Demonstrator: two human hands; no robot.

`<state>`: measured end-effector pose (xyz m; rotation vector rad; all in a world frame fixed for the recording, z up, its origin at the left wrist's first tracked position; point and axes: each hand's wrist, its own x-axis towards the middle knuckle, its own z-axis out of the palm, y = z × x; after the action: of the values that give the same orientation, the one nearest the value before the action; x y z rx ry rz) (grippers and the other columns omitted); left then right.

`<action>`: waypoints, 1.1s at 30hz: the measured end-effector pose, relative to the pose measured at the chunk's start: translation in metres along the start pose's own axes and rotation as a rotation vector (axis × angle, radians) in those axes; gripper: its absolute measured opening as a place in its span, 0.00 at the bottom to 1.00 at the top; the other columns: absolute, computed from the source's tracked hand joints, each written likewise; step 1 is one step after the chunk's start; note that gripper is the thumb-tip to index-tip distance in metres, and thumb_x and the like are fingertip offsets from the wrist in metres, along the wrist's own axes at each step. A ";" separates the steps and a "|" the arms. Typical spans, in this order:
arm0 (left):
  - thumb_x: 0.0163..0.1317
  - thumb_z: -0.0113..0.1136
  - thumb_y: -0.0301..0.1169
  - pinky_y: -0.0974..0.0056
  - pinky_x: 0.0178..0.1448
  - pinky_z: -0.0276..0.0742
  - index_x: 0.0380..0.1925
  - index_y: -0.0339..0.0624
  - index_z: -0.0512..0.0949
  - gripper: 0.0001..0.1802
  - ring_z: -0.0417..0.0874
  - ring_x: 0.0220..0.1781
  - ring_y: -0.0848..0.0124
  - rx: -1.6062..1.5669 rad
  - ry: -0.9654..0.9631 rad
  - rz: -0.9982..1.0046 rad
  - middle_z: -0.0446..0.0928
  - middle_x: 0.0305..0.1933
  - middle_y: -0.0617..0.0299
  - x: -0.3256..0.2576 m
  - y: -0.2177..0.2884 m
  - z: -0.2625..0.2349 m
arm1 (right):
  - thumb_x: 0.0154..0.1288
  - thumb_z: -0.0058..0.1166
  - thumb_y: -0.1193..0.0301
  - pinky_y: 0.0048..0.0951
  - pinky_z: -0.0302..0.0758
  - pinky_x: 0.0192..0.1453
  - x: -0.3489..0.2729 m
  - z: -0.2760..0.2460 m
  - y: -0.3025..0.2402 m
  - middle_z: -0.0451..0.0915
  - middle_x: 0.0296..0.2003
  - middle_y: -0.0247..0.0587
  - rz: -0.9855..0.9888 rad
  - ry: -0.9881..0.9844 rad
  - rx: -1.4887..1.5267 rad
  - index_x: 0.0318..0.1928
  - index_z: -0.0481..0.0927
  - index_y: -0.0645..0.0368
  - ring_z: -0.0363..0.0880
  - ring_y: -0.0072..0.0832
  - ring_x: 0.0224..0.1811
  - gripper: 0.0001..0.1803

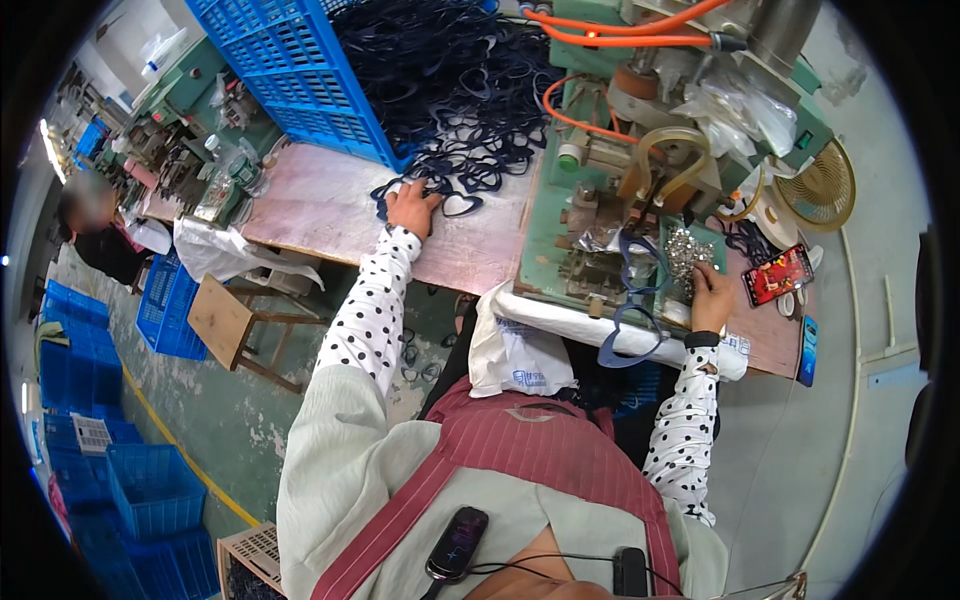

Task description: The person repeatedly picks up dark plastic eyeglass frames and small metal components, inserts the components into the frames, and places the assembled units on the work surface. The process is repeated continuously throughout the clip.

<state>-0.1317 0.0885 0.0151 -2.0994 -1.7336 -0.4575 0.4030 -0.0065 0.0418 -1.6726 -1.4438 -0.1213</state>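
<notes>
My left hand (412, 208) reaches onto the table at the front of a large heap of dark blue looped strap pieces (455, 85). Its fingers are bent over the loops at the heap's edge, in contact with them. My right hand (712, 298) is beside a pile of small shiny metal parts (688, 250) on the machine's bed. The fingers there are drawn together; whatever lies between them is too small to make out. A blue looped strap (630, 345) hangs at the front of the green press machine (560, 235), between my hands.
A blue plastic crate (290, 75) is tipped beside the heap. Orange hoses (640, 40) cross above the machine. To the right are a phone with a red screen (778, 275) and a fan (815, 185). A wooden stool (225, 320), blue crates (155, 485) and another person (100, 235) are on the left.
</notes>
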 end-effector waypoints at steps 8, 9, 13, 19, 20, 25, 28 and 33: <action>0.53 0.65 0.32 0.50 0.60 0.61 0.33 0.56 0.86 0.07 0.69 0.60 0.56 -0.261 0.200 0.020 0.74 0.60 0.64 0.016 0.026 -0.032 | 0.50 0.66 0.74 0.36 0.72 0.46 -0.003 -0.006 -0.016 0.84 0.31 0.38 -0.057 0.068 0.018 0.33 0.87 0.53 0.78 0.37 0.38 0.07; 0.51 0.65 0.32 0.49 0.61 0.59 0.30 0.48 0.84 0.06 0.69 0.60 0.56 -0.302 0.248 0.035 0.75 0.58 0.63 0.019 0.035 -0.044 | 0.51 0.65 0.75 0.35 0.72 0.47 -0.002 -0.007 -0.025 0.84 0.31 0.39 -0.015 0.067 0.033 0.34 0.87 0.53 0.78 0.37 0.38 0.08; 0.61 0.61 0.30 0.59 0.40 0.71 0.32 0.39 0.78 0.06 0.79 0.33 0.58 -0.590 0.281 -0.063 0.80 0.31 0.54 0.023 0.062 -0.058 | 0.55 0.59 0.78 0.31 0.71 0.49 0.011 -0.027 -0.090 0.83 0.34 0.41 0.101 -0.050 0.384 0.39 0.87 0.56 0.77 0.33 0.39 0.11; 0.61 0.61 0.26 0.59 0.42 0.73 0.39 0.38 0.79 0.07 0.79 0.35 0.58 -0.773 0.439 0.011 0.81 0.35 0.55 0.021 0.135 -0.115 | 0.52 0.63 0.78 0.18 0.66 0.31 0.016 -0.045 -0.173 0.84 0.32 0.34 0.219 -0.298 0.746 0.46 0.82 0.60 0.68 0.15 0.25 0.18; 0.60 0.60 0.25 0.57 0.47 0.71 0.39 0.39 0.79 0.07 0.78 0.38 0.57 -0.792 0.485 0.100 0.81 0.36 0.55 0.020 0.143 -0.122 | 0.51 0.64 0.77 0.18 0.65 0.30 0.017 -0.044 -0.178 0.84 0.31 0.34 0.232 -0.315 0.726 0.47 0.80 0.61 0.66 0.14 0.24 0.19; 0.53 0.64 0.22 0.55 0.47 0.72 0.43 0.39 0.80 0.15 0.80 0.38 0.61 -0.811 0.538 0.453 0.81 0.38 0.59 0.025 0.169 -0.158 | 0.49 0.67 0.74 0.19 0.63 0.28 0.025 -0.035 -0.185 0.83 0.30 0.34 0.257 -0.338 0.681 0.48 0.73 0.61 0.63 0.13 0.23 0.24; 0.51 0.66 0.25 0.55 0.49 0.74 0.46 0.39 0.79 0.19 0.82 0.42 0.62 -0.837 0.513 0.562 0.81 0.42 0.59 0.024 0.178 -0.171 | 0.49 0.67 0.75 0.18 0.63 0.28 0.029 -0.033 -0.191 0.82 0.28 0.34 0.281 -0.321 0.751 0.49 0.69 0.63 0.64 0.13 0.23 0.27; 0.50 0.67 0.26 0.55 0.52 0.76 0.49 0.41 0.77 0.23 0.83 0.46 0.61 -0.869 0.493 0.681 0.81 0.48 0.56 0.028 0.187 -0.195 | 0.49 0.66 0.77 0.18 0.62 0.28 0.030 -0.033 -0.190 0.81 0.29 0.34 0.269 -0.366 0.840 0.50 0.68 0.64 0.64 0.13 0.23 0.27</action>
<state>0.0556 -0.0134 0.1841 -2.6000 -0.4822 -1.5207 0.2699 -0.0214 0.1835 -1.1792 -1.2402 0.8655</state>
